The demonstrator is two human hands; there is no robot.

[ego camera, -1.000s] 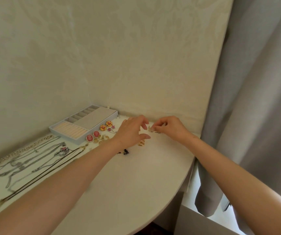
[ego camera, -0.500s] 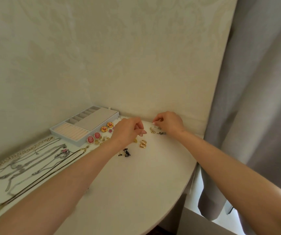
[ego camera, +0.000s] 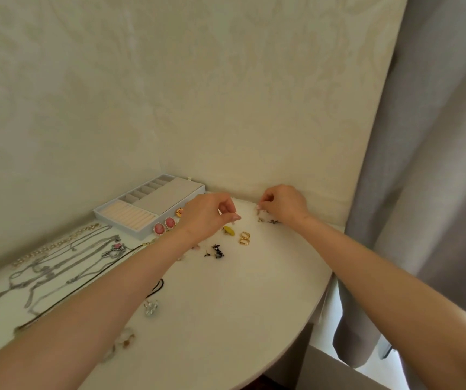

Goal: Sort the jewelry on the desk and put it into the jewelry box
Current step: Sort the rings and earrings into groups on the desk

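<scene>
Closest in, beside the left forearm, a clear crystal piece (ego camera: 150, 307) lies on the desk (ego camera: 226, 319), with silver chains (ego camera: 57, 266) spread well out to the left of the left hand. Just short of that hand sit black earrings (ego camera: 217, 251), then 2 gold hoops (ego camera: 245, 238) on the near side of the gap between the hands, touching each other. Now the left hand (ego camera: 209, 218): fingers curled in, thumb meeting fingertips, and whether anything tiny sits in that pinch I cannot tell. The right hand (ego camera: 285, 206) is curled too, fingertips nipping what looks like a small earring (ego camera: 258, 211), with more small bits (ego camera: 267, 220) just on its near side. The jewelry box (ego camera: 167, 195) sits just beyond the left hand, against the wall. My read: match the pair first, keep the pinch low over the desk, then carry it to a small compartment, not the ring rolls.
</scene>
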